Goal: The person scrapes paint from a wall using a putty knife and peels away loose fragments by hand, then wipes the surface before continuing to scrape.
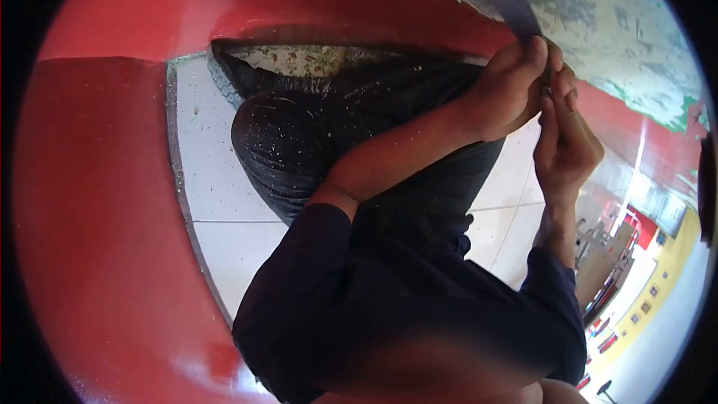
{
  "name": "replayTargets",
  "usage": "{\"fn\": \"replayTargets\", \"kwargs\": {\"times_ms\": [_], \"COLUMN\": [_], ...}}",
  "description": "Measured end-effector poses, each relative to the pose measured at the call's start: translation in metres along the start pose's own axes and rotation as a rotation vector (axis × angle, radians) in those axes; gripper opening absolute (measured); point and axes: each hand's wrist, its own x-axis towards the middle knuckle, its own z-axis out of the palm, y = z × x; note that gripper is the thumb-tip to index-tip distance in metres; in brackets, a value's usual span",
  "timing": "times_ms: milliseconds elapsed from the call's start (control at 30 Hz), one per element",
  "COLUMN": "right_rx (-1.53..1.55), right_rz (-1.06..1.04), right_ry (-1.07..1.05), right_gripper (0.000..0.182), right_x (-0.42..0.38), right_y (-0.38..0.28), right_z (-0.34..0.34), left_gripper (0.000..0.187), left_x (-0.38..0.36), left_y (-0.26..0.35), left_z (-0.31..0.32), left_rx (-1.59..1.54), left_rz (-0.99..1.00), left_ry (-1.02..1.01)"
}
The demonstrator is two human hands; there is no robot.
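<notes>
Both of my hands are on one scraper, up at the top right against the wall. Its flat dark blade (515, 12) lies at the peeled patch (591, 22), where red paint gives way to grey-white plaster with green traces. My left hand (516, 88) wraps round the handle just behind the blade, thumb toward the blade. Below and to the right of it, my right hand (566, 131) closes on the lower end of the handle. Most of the handle is hidden by the fingers.
Red wall (97, 202) runs along the left and top. My dark trousers (277, 142), flecked with paint chips, fold over the white tiled floor (224, 179). More flakes lie on debris (299, 60) at the wall's foot. Furniture (606, 254) stands far off at the right.
</notes>
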Motion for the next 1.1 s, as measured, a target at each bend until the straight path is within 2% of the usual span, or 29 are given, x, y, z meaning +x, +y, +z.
{"fn": "replayTargets", "kwargs": {"times_ms": [33,167,200,267,300,367,433,500,533,600,633,667,700,733,800,867,900,933,1000,1033,1100], "right_rx": [-0.015,-0.003,0.011,-0.061,-0.072,-0.084,-0.044,-0.035,-0.035,-0.032,0.0,0.02,0.014,0.0,-0.045,0.018,0.017,0.002,0.007,0.016,0.065], "right_rz": [0.014,-0.026,0.015,-0.104,-0.021,0.067,0.022,-0.11,-0.079,-0.034,-0.041,-0.117,-0.071,-0.028,-0.113,-0.012,-0.059,-0.135,-0.127,-0.129,-0.118], "right_ry": [-0.024,-0.012,-0.008,0.041,-0.029,-0.13,-0.041,0.052,-0.031,-0.184,-0.176,-0.044,-0.044,-0.042,-0.013,-0.106,-0.123,-0.022,0.002,0.004,-0.034], "right_gripper": [0.023,0.022,0.021,0.021,0.021,0.02,0.018,0.017,0.018,0.02,0.023,0.022,0.021,0.02,0.02,0.02,0.018,0.017,0.019,0.02,0.023], "right_x": [0.002,0.004,0.0,0.016,0.005,0.008,-0.001,0.016,0.016,0.036,0.027,0.024,0.016,0.013,0.029,0.035,0.03,0.023,0.022,0.023,0.033], "right_y": [-0.004,-0.001,0.003,0.003,-0.004,-0.004,-0.001,0.004,-0.004,-0.028,-0.024,-0.02,-0.014,-0.009,-0.01,-0.029,-0.026,-0.02,-0.013,-0.011,-0.017], "right_z": [-0.001,-0.006,-0.007,0.005,0.0,-0.002,-0.005,0.007,0.008,0.01,0.007,0.006,0.001,-0.002,0.008,0.013,0.012,0.012,0.012,0.014,0.02], "left_gripper": [0.035,0.036,0.035,0.035,0.036,0.036,0.034,0.037,0.038,0.04,0.039,0.039,0.037,0.034,0.032,0.032,0.033,0.034,0.036,0.037,0.037], "left_x": [-0.001,-0.007,-0.011,0.003,0.003,-0.002,-0.007,0.005,0.003,0.002,-0.004,-0.012,-0.003,-0.002,0.005,0.001,-0.008,-0.012,-0.002,0.002,0.001], "left_y": [0.006,0.009,0.003,0.003,0.013,0.01,0.002,0.008,0.005,0.029,0.03,0.029,0.007,-0.001,0.008,0.033,0.047,0.039,0.003,0.002,0.02], "left_z": [-0.004,-0.001,-0.002,-0.003,0.0,-0.001,0.002,-0.009,-0.013,-0.008,-0.005,-0.001,0.0,0.008,-0.005,-0.005,-0.004,-0.003,0.0,-0.01,-0.015], "left_rx": [0.101,0.021,0.018,0.04,0.017,-0.023,0.01,-0.077,-0.14,-0.066,0.016,0.094,0.046,-0.105,-0.17,-0.16,-0.136,-0.133,-0.122,0.021,-0.006], "left_rz": [0.101,-0.029,0.01,0.107,0.059,0.002,-0.035,0.152,0.217,0.182,0.095,0.028,0.067,0.019,0.138,0.15,0.172,0.135,0.104,0.156,0.287], "left_ry": [0.057,0.004,0.029,-0.004,0.103,0.047,0.024,-0.005,0.007,-0.061,-0.005,0.064,0.003,0.0,0.05,-0.111,-0.164,-0.085,0.015,-0.006,-0.057]}}
